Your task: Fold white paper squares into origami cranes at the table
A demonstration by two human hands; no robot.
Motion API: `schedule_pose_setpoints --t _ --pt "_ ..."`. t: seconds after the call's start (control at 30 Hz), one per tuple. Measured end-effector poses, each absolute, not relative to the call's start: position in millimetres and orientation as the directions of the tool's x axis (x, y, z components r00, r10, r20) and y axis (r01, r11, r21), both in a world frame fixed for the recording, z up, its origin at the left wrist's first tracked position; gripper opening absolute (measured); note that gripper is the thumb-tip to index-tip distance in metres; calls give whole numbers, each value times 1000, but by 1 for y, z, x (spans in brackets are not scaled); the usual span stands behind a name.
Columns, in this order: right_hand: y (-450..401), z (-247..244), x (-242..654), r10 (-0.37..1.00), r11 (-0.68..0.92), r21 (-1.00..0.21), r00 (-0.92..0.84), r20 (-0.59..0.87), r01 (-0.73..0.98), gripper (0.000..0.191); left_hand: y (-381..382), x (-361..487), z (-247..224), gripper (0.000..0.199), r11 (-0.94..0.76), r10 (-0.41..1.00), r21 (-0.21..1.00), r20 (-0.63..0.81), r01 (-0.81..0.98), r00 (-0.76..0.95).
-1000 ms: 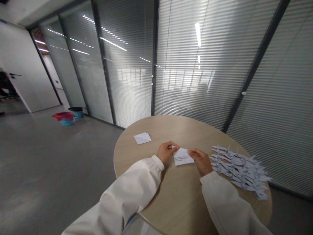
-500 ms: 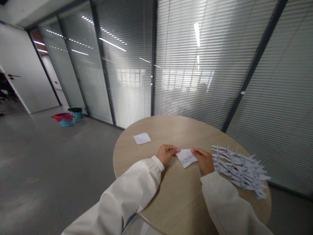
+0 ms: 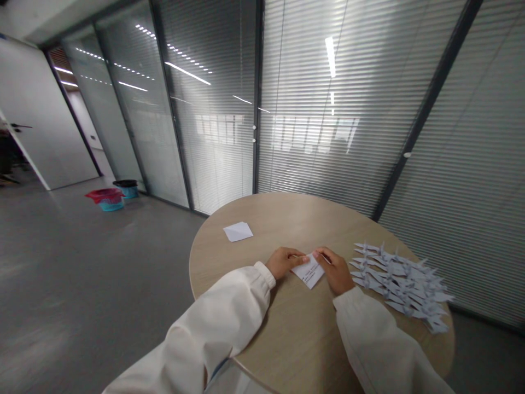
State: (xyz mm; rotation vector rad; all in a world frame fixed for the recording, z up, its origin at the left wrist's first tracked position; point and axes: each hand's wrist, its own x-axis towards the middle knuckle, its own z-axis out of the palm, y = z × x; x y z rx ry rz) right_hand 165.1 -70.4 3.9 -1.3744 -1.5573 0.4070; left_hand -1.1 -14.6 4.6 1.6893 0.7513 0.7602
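Note:
Between my two hands is a small folded sheet of white paper (image 3: 310,275) with lines of dark print on it, one corner pointing toward me. My left hand (image 3: 284,262) pinches its upper left edge, thumb on top. From the other side my right hand (image 3: 334,271) grips the upper right edge with closed fingers. The fingertips of both hands nearly meet at the top of the paper and hide that part. Right of my right hand lies a cluster of folded paper cranes (image 3: 404,284).
Several stacked white paper squares (image 3: 238,231) lie on the round wooden table (image 3: 283,210) at the far left. Glass partitions with blinds (image 3: 328,109) stand right behind the table. Two bins, one with a red liner (image 3: 105,196), one with a black liner (image 3: 126,184), stand on the floor.
My hands have come closer together along the paper's top edge. The paper sits slightly lower, and my fingers now cover more of it.

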Motion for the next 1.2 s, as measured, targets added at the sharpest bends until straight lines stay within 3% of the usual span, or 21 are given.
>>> schedule_pose_setpoints --t 0.23,0.43,0.6,0.93,1.2 --pt "-71 6 161 853 412 -723 44 520 554 30 -12 0 -1 45 -213 718 972 91 94 690" --pt "-74 9 160 738 580 -584 -62 672 568 34 -4 -2 1 47 -20 855 999 31 -27 517" --pt "-72 6 162 722 620 -520 -169 671 587 25 -2 -3 4 43 61 917 990 -4 -130 399" --pt "-68 2 161 798 545 -622 -120 591 562 16 2 -3 -1 44 78 889 987 -6 -140 458" --pt "-68 2 161 898 387 -811 21 439 439 23 -10 -2 6 43 91 780 988 5 -121 625"
